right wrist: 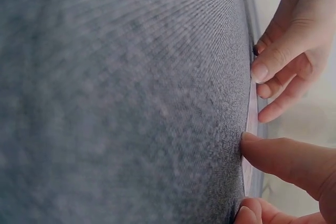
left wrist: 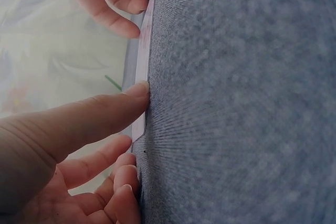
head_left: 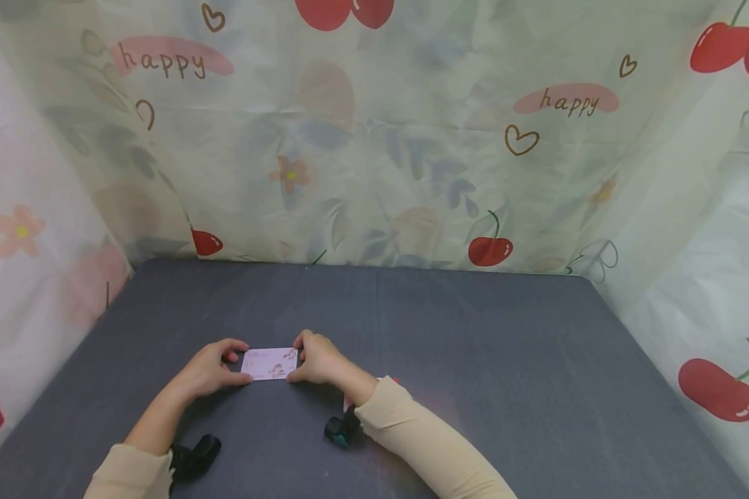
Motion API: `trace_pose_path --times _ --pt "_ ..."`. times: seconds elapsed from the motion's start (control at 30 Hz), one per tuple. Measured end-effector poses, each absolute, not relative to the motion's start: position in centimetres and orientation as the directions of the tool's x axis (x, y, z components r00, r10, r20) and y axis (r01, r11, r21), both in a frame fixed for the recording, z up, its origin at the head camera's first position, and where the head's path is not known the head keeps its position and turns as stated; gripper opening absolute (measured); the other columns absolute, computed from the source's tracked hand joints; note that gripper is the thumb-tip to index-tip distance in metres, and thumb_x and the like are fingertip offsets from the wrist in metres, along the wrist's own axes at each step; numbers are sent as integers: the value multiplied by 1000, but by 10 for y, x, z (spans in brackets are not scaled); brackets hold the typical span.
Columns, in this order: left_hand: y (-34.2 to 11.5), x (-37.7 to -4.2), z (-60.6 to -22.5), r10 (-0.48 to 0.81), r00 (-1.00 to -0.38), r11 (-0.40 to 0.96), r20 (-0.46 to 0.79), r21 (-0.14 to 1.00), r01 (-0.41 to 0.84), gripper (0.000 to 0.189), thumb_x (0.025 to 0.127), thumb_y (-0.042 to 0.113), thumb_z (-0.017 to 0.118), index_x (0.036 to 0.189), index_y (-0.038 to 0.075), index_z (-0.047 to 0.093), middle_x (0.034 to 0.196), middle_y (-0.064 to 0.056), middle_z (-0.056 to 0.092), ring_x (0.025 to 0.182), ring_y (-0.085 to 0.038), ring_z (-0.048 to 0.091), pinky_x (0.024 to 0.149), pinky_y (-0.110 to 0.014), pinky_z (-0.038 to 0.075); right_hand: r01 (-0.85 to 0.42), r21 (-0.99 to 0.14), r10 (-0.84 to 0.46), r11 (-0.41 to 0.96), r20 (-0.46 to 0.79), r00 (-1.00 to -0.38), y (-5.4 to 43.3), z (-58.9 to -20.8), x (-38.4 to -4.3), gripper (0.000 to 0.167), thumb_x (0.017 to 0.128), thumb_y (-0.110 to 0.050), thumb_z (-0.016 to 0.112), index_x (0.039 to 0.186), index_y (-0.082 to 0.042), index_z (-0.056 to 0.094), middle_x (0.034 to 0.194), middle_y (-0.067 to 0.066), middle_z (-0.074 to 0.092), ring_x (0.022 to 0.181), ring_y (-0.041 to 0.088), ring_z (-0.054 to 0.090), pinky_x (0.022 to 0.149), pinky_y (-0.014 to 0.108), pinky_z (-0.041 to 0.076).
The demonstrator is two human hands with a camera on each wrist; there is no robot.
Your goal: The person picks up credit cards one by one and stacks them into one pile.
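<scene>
A pale pink card point(head_left: 268, 364) with a small floral print lies flat at the dark grey table's surface, left of the middle. My left hand point(head_left: 215, 367) holds its left end, thumb at the near corner and fingers at the far one. At the right end my right hand point(head_left: 315, 357) grips it the same way, between thumb and fingertips. Seen nearly edge-on in the left wrist view, the card point(left wrist: 142, 61) is a thin pale strip with the left thumb point(left wrist: 137, 90) on its near edge. The right thumb point(right wrist: 252, 139) touches that edge in the right wrist view.
A red and white piece point(head_left: 347, 402) shows beside the right wrist, mostly hidden under the forearm. Black wrist cameras point(head_left: 196, 455) sit under both wrists. The grey tabletop point(head_left: 474, 360) ends at a cherry-printed curtain point(head_left: 374, 194) behind and at both sides.
</scene>
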State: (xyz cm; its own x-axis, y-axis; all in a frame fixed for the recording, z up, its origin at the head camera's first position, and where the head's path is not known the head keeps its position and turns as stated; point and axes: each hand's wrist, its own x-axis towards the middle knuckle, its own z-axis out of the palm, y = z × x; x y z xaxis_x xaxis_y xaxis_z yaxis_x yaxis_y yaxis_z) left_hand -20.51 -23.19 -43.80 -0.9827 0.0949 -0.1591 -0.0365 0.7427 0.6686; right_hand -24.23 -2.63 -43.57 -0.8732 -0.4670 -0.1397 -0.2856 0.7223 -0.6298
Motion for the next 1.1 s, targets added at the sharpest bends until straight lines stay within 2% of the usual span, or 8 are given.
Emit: trace_pose_path --times 0.43,0.8,1.1 --pt "-231 -204 -435 94 -985 739 -145 673 -29 53 69 12 80 112 -5 54 91 -15 54 68 -16 50 61 -27 39 -257 -639 -446 725 -152 -882 -27 -434 -241 48 67 -15 83 101 -5 52 85 5 56 72 13 46 65 21 38" --pt "-229 -203 -433 87 -983 717 -164 695 -53 55 67 7 79 111 -6 49 86 -16 60 67 -16 55 60 -27 42 -261 -679 -462 687 -131 -877 -25 -434 -237 50 65 -10 83 100 -5 48 81 7 61 66 11 49 59 19 38" --pt "-225 -201 -429 57 -976 709 -211 696 -109 59 70 13 80 116 -5 48 92 -15 59 73 -15 57 62 -27 44 -264 -688 -472 676 -130 -872 -21 -427 -237 50 65 -10 83 102 -6 49 80 5 63 64 9 49 58 18 39"
